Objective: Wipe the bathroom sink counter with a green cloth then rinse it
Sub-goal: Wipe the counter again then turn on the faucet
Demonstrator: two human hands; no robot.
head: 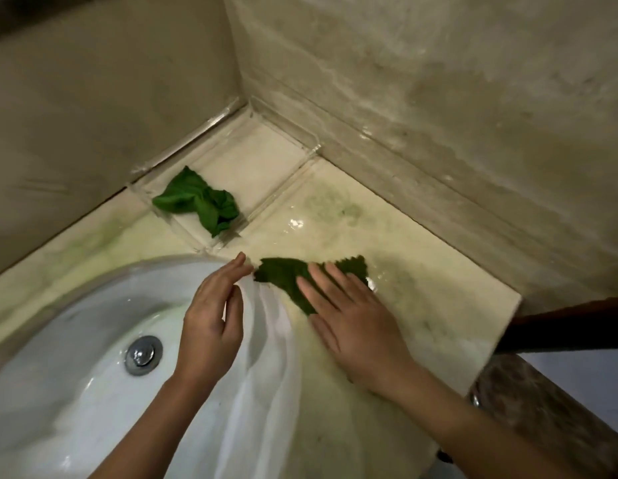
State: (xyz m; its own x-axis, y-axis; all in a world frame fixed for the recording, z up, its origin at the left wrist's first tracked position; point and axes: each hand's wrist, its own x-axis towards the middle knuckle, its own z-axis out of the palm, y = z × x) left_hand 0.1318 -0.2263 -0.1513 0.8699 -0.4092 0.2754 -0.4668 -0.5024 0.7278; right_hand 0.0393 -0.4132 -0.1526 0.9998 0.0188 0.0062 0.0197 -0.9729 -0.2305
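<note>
Wiping: step in hand, prob.; rinse not done.
R grip [352,319]: flat, pressing green cloth [280,275].
L grip [212,316]: released, over sink [58,357] rim.
Cloth: on bench [432,281], right of sink.
Next: needs firm even sweep, likely.

The worktop [421,305] is a cream, stone-like slab, glossy and wet-looking, with faint green staining. The sink basin [76,305] is smooth white ceramic with a bright gloss, and its drain stopper [143,354] is shiny chromed metal. The dark green cloth [283,274] looks coarse, nubbly and matt. The lighter green cloth [200,200] is smoother fabric, crumpled in a clear, glossy tray [266,157]. The walls [439,81] are matt, blotchy and rough.
</note>
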